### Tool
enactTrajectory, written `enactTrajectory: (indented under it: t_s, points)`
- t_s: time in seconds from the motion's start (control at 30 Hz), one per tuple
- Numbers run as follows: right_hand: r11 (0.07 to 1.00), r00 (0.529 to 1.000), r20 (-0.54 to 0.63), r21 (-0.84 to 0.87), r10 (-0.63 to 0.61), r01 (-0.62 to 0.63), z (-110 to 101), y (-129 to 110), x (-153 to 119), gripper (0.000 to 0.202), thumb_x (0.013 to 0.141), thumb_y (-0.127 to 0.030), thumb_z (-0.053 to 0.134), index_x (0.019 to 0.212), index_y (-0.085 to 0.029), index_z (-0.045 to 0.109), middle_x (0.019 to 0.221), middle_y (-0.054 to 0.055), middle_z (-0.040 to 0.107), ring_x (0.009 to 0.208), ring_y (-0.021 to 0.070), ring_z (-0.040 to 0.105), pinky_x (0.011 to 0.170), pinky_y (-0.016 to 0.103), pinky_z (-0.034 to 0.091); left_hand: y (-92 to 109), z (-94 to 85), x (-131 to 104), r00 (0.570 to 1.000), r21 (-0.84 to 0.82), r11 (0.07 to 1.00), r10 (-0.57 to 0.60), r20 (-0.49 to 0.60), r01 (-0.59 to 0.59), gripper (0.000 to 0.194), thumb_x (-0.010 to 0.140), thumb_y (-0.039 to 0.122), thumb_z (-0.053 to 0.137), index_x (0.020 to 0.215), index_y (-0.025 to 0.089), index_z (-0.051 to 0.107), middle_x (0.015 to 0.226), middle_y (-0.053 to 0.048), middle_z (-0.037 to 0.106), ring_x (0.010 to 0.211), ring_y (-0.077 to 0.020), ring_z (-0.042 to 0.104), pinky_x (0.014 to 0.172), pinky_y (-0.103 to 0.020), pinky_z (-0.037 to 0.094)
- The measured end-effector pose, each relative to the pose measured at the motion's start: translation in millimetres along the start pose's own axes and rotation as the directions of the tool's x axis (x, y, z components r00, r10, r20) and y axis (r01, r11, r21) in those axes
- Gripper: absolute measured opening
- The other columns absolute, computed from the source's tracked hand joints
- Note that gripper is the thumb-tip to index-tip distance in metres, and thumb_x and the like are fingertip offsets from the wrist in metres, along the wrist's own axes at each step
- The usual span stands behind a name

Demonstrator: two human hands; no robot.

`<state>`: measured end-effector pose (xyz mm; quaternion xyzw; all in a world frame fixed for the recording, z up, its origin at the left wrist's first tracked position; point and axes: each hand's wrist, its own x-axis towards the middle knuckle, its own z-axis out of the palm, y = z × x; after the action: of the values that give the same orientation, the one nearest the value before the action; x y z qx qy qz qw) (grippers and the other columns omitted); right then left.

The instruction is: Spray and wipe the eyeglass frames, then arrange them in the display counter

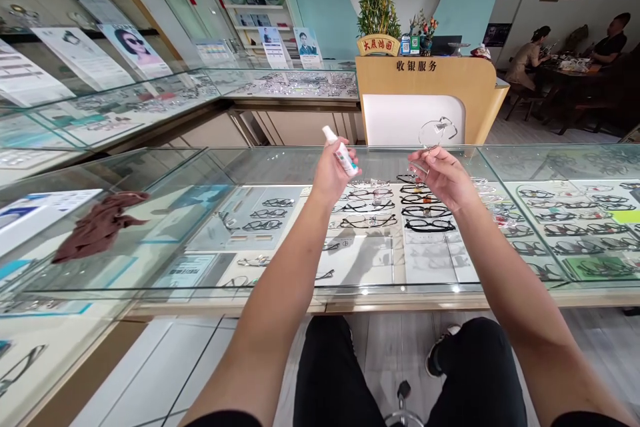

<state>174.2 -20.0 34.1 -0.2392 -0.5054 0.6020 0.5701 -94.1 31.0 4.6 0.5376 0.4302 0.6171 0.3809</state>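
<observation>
My left hand [333, 170] is wrapped round a small white spray bottle [344, 159], its nozzle end tipped up and to the left. To the right, my right hand [447, 177] pinches a pair of thin-rimmed eyeglasses [431, 133], raised above the counter with one round lens upright. Part of the glasses is hidden behind my fingers. Both hands are over the glass display counter [300, 289], apart from each other. Beneath the glass lie rows of eyeglass frames [429, 225], several of them black.
A crumpled brown cloth [103, 225] lies on the glass at the left. Beyond the counter stands a wooden cashier desk [425, 73] with a plant [377, 3]. More glass cases [295, 83] run along the left and back. Two people [530, 57] sit at a table far right.
</observation>
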Motion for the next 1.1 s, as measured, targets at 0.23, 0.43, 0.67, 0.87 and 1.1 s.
enactTrajectory:
  t_s: [0.23,0.43,0.67,0.87,1.1]
  points:
    - [0.996,0.998,0.041,-0.080,0.036,-0.033,12.0,9.4,-1.9,0.041,0.063,-0.052,0.103,0.077,-0.028,0.073,0.096,0.001,0.079,0.113,0.0229,0.072,0.106,0.039,0.055,35.3,28.0,-36.1,0.955,0.062,0.997,-0.066,0.288,0.050,0.083,0.085,0.105,0.028,0.063,0.026,0.043,0.066,-0.008,0.055,0.077,-0.0288,0.069,0.062,-0.047,0.059]
    - [0.983,0.993,0.097,-0.177,0.073,-0.055,12.4,19.0,-1.4,0.047,0.064,-0.061,0.100,0.081,-0.027,0.074,0.091,0.000,0.080,0.105,0.0218,0.073,0.106,0.039,0.052,35.7,38.1,-39.0,0.921,-0.151,0.972,-0.115,0.372,0.182,0.088,0.083,0.107,0.021,0.056,0.025,0.042,0.057,-0.004,0.046,0.059,-0.0204,0.057,0.056,-0.038,0.052]
    - [0.967,0.982,0.157,-0.246,0.104,-0.063,17.6,23.2,-4.3,0.044,0.071,-0.063,0.096,0.083,-0.026,0.075,0.093,0.000,0.081,0.103,0.0216,0.073,0.109,0.041,0.050,15.7,41.5,-37.6,0.955,0.063,0.995,0.060,0.291,-0.081,0.075,0.089,0.090,0.049,0.060,0.022,0.057,0.058,-0.002,0.054,0.058,-0.0157,0.051,0.061,-0.032,0.043]
    - [0.974,0.970,0.203,-0.207,0.134,-0.092,22.5,25.8,-7.6,0.040,0.074,-0.058,0.095,0.082,-0.025,0.074,0.093,0.001,0.081,0.105,0.0216,0.073,0.109,0.041,0.051,16.5,43.6,-38.7,0.945,0.010,1.000,0.024,0.325,-0.029,0.080,0.086,0.097,0.049,0.060,0.022,0.054,0.059,-0.003,0.055,0.059,-0.0158,0.051,0.061,-0.033,0.043]
    - [0.992,0.992,0.060,0.044,0.111,-0.114,12.4,26.9,1.3,0.041,0.064,-0.051,0.103,0.082,-0.027,0.075,0.096,-0.002,0.082,0.102,0.0172,0.074,0.097,0.031,0.057,21.8,43.6,-36.3,0.927,-0.050,0.997,-0.036,0.373,0.059,0.086,0.090,0.099,0.030,0.058,0.023,0.053,0.059,-0.004,0.050,0.057,-0.0169,0.050,0.059,-0.034,0.046]
